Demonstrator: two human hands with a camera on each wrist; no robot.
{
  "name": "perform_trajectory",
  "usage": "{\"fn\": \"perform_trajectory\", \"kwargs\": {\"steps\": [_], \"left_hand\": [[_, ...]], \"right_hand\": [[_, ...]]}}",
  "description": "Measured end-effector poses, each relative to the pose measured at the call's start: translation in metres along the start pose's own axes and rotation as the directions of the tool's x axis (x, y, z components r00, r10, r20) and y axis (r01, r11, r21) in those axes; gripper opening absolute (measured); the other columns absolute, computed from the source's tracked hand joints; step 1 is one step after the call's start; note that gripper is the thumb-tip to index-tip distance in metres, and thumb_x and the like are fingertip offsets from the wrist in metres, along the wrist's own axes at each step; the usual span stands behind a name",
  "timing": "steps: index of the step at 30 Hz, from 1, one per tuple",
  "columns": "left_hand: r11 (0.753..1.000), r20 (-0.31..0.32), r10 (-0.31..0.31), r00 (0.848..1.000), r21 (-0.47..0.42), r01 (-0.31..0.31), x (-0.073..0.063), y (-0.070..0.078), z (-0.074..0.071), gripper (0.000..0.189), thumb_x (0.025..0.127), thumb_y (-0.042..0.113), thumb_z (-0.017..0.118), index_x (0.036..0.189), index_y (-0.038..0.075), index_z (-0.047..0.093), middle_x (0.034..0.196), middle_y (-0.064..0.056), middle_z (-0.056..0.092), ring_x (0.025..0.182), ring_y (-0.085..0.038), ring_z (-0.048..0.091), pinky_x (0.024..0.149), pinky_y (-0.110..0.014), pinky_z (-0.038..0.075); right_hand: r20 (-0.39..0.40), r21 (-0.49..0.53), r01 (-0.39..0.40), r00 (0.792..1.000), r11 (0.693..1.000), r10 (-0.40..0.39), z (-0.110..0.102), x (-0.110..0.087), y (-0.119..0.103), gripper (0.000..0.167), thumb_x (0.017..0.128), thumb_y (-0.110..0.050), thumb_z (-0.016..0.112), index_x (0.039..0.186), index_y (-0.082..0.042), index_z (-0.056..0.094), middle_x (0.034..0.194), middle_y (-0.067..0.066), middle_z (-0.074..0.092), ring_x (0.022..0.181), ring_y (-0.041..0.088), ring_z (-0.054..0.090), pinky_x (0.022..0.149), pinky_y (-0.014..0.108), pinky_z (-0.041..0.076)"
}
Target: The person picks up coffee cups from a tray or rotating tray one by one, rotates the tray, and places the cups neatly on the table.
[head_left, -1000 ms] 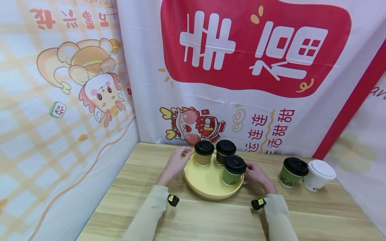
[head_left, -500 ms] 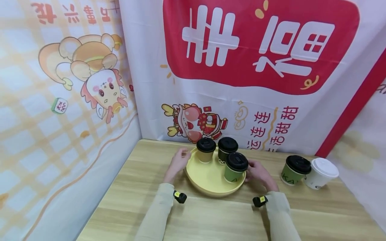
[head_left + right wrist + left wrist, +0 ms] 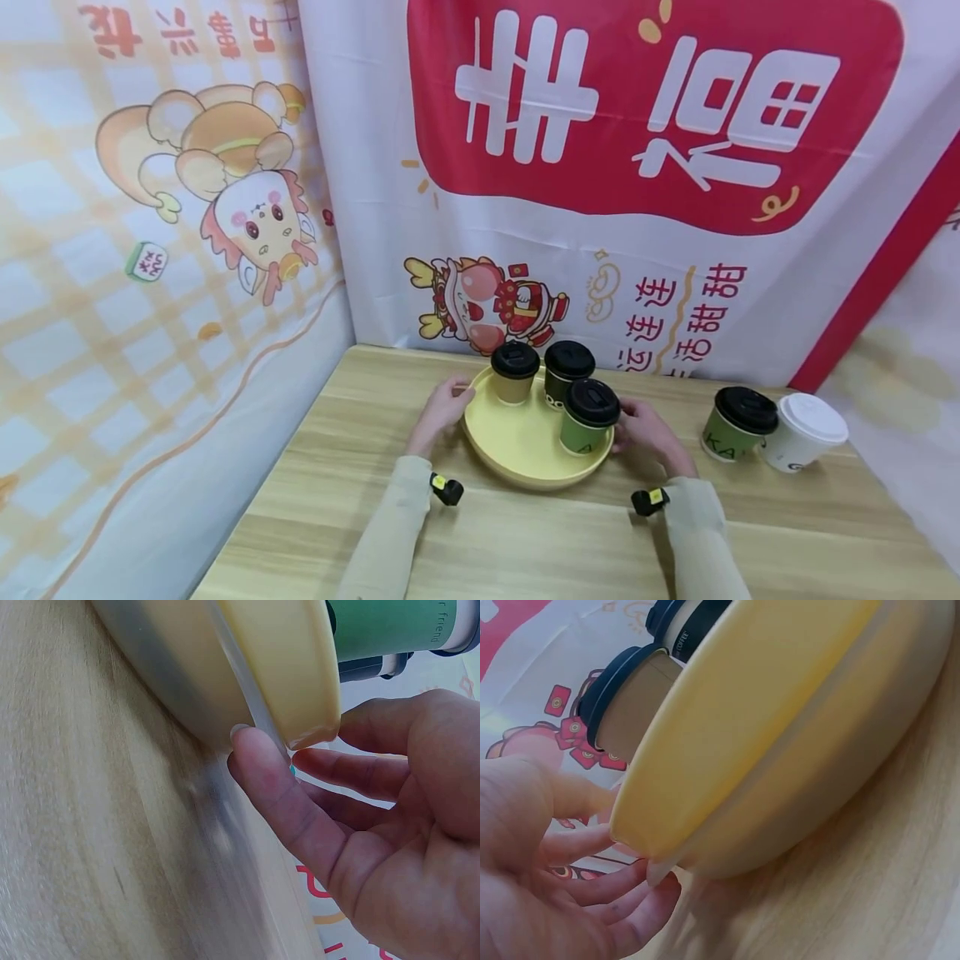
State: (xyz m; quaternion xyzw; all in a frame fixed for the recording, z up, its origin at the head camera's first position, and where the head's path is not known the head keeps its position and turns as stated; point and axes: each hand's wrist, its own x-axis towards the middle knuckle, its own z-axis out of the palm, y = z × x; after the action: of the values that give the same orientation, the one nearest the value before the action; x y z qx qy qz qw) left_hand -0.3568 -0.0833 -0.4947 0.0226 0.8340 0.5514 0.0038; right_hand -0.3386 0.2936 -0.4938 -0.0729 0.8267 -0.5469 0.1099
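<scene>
A round yellow tray (image 3: 517,446) with a raised rim carries three lidded paper cups: a kraft-brown cup (image 3: 512,388), a black cup (image 3: 557,386) and a green cup (image 3: 582,435), all with black lids. My left hand (image 3: 441,414) grips the tray's left rim. In the left wrist view its thumb lies at the upper edge, with the other fingers (image 3: 641,911) below. On the opposite side my right hand (image 3: 647,433) holds the rim beside the green cup. The right wrist view shows its thumb at the rim and fingers (image 3: 262,769) curled against the underside.
To the right on the wooden table (image 3: 540,546) stand another green cup (image 3: 729,437) with a black lid and a white cup (image 3: 795,437) with a white lid. A printed cloth (image 3: 375,208) hangs close behind the tray; another cloth (image 3: 172,400) borders the left.
My left hand has lowered its fingers onto the tray's left rim. The right hand stays at the right rim. The head view has shifted slightly; the cups keep their places on the tray.
</scene>
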Motion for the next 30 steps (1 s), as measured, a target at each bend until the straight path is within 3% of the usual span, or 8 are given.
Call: {"fn": "perform_trajectory", "kwargs": {"steps": [7,23,30], "left_hand": [[0.999,0.001,0.027,1.000,-0.027,-0.026,0.0006,-0.0041,-0.0007,0.037,0.097,0.008,0.053,0.132,-0.004,0.056,0.126,-0.025,0.062,0.117,-0.036,0.061,0.100,-0.044,0.051],[1.000,-0.004,0.009,1.000,0.008,-0.009,-0.0012,0.0039,-0.0024,0.034,0.096,0.007,0.055,0.127,-0.006,0.061,0.119,-0.020,0.067,0.106,-0.027,0.064,0.095,-0.037,0.053],[1.000,0.001,-0.022,1.000,0.016,0.022,-0.0006,-0.0013,-0.0015,0.033,0.096,0.009,0.057,0.127,-0.001,0.062,0.122,-0.019,0.066,0.111,-0.029,0.062,0.098,-0.041,0.052]], "right_hand": [[0.001,0.000,0.012,1.000,1.000,-0.012,-0.0010,-0.0004,-0.0049,0.026,0.102,-0.010,0.040,0.116,0.006,0.055,0.078,0.013,0.054,0.067,0.027,0.064,0.064,0.043,0.060],[-0.012,-0.004,-0.007,1.000,1.000,0.007,-0.0007,-0.0017,-0.0052,0.026,0.101,-0.011,0.043,0.116,0.005,0.056,0.082,0.014,0.057,0.072,0.028,0.066,0.068,0.043,0.061],[-0.037,-0.095,0.002,0.999,0.995,-0.005,-0.0030,-0.0047,-0.0082,0.033,0.102,-0.013,0.042,0.125,0.005,0.056,0.091,0.014,0.063,0.076,0.025,0.063,0.069,0.037,0.057]]}}
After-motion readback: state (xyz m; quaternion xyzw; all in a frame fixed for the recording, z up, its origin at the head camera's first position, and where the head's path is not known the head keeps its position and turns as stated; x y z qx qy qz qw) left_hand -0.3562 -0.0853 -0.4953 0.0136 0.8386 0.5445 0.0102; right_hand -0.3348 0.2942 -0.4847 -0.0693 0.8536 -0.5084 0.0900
